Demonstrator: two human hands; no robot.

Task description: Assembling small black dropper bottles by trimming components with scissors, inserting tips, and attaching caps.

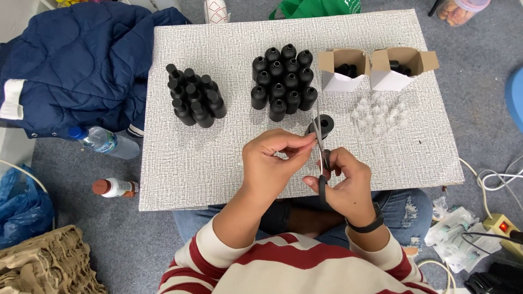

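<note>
Scissors (321,155) stand blades-up in the closed right hand (348,188); left hand (272,163) fingers (302,142) pinch something too small to identify beside the blades, above the counter (190,163); a slip could nick fingertips or topple nearby black bottles (283,81).

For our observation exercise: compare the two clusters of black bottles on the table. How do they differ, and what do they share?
The left cluster has narrow necks with no caps showing; the right cluster has rounded caps. The left cluster is smaller and stands alone; the right cluster is larger and sits beside the open white boxes. Both are matte black, upright, tightly packed on the textured table, untouched by either hand.
</note>
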